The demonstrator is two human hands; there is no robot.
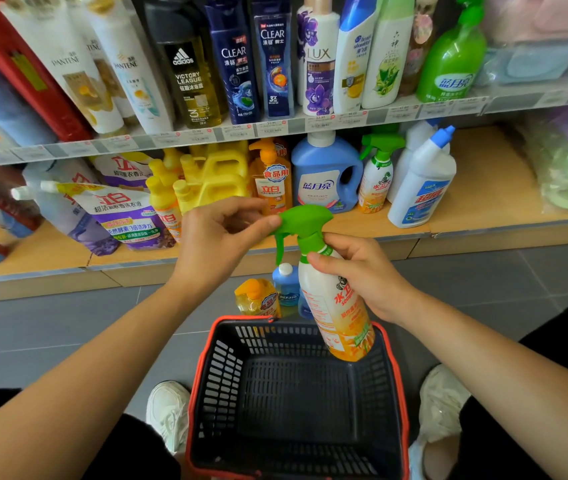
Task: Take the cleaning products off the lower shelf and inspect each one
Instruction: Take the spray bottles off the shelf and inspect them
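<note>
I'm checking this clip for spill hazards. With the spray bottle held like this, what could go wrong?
1. The left hand pinches the green nozzle of the spray bottle; twisting it open or bumping the trigger might release cleaner.
2. The right hand grips only near the neck, so the tilted bottle could slip into the basket below.
3. Two small bottles stand on the floor beyond the basket and could be knocked over.
</note>
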